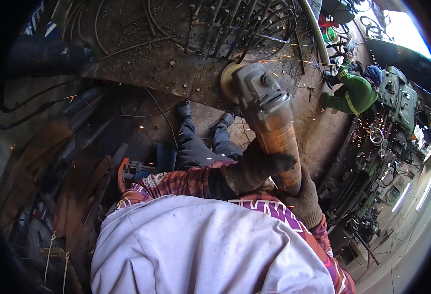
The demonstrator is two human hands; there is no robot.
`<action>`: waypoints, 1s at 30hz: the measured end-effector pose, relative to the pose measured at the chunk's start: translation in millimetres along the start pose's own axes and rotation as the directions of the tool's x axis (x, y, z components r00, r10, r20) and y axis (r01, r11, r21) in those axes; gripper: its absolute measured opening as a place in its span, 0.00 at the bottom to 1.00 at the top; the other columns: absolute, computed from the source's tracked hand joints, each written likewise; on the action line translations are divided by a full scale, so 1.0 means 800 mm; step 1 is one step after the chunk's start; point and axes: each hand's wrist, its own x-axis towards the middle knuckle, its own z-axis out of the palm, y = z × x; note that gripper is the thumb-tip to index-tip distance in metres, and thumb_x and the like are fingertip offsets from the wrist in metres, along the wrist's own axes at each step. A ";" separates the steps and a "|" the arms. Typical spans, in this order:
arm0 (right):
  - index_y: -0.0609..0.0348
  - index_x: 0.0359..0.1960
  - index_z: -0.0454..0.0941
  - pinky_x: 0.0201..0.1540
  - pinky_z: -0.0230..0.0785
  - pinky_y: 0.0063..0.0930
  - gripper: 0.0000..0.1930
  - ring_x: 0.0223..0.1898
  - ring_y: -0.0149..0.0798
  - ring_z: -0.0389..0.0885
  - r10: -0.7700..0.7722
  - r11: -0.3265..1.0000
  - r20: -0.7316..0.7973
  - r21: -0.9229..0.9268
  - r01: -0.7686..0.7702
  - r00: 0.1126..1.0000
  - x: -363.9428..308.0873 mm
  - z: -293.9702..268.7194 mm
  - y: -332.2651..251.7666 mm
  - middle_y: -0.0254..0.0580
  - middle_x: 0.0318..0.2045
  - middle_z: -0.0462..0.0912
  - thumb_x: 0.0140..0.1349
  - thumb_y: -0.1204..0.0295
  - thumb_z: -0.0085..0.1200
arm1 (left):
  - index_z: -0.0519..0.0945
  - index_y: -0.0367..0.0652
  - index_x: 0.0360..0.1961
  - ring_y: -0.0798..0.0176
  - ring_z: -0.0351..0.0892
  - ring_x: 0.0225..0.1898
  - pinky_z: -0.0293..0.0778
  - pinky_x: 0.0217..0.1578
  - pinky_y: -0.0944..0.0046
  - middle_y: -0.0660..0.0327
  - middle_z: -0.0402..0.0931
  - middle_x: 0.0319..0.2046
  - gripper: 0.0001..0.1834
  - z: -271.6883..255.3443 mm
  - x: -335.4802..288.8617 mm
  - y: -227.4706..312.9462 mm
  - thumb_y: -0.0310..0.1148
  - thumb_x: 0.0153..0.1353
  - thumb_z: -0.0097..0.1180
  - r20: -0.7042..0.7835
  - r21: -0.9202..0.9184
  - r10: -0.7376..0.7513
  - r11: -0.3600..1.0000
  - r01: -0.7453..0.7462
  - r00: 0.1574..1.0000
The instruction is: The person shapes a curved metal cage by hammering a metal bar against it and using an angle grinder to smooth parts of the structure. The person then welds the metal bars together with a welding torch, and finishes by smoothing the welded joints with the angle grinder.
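A large angle grinder (pixel 276 132) with a worn orange body and grey gear head slants up the middle of the view. My left hand (pixel 254 171), in a dark work glove, is wrapped round its body from the left. My right hand (pixel 306 201), in a brownish knit glove, grips the rear end; its fingers are partly hidden behind the tool. The pale round disc (pixel 230 82) sits at the far end, beside the lower ends of several dark metal rods (pixel 225 29). Sparks fly around; whether the disc touches a rod, I cannot tell.
The rods stand on a dirty metal table (pixel 142 63) strewn with bits. Cables (pixel 161 110) hang by its edge, above my feet. Scrap metal (pixel 68 166) is piled at left. A co-worker in green (pixel 355 93) crouches at right, near heavy green machinery (pixel 399 98).
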 end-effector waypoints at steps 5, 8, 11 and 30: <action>0.62 0.70 0.64 0.61 0.74 0.38 0.46 0.59 0.44 0.81 0.031 0.999 0.042 0.010 -0.031 0.999 -0.014 -0.013 0.002 0.54 0.60 0.80 0.49 0.72 0.77 | 0.67 0.41 0.65 0.58 0.78 0.56 0.77 0.58 0.53 0.56 0.77 0.55 0.39 0.009 -0.003 -0.003 0.37 0.55 0.75 0.090 0.044 -0.019 0.999 0.015 0.996; 0.62 0.69 0.65 0.61 0.74 0.38 0.45 0.59 0.43 0.81 0.014 0.999 -0.037 0.035 -0.012 0.999 -0.027 -0.012 0.015 0.53 0.59 0.80 0.49 0.73 0.76 | 0.68 0.41 0.65 0.58 0.78 0.56 0.77 0.58 0.54 0.56 0.77 0.54 0.39 0.022 0.001 -0.002 0.37 0.55 0.75 0.136 0.065 -0.046 0.997 0.037 0.990; 0.61 0.69 0.66 0.61 0.73 0.37 0.43 0.60 0.42 0.80 -0.029 0.999 -0.113 -0.020 0.027 0.993 -0.030 -0.007 0.035 0.51 0.58 0.81 0.49 0.74 0.75 | 0.72 0.40 0.61 0.60 0.80 0.53 0.78 0.56 0.56 0.58 0.79 0.51 0.35 0.036 0.012 0.012 0.38 0.56 0.75 0.139 0.204 -0.042 0.979 0.013 0.989; 0.67 0.61 0.69 0.35 0.80 0.28 0.40 0.36 0.34 0.84 -0.187 0.456 -0.117 0.869 0.192 0.975 -0.011 -0.005 0.096 0.49 0.44 0.83 0.55 0.53 0.73 | 0.79 0.37 0.49 0.62 0.86 0.39 0.84 0.41 0.62 0.56 0.85 0.40 0.20 0.111 0.086 -0.005 0.29 0.58 0.73 0.262 0.359 0.152 0.901 -0.243 0.953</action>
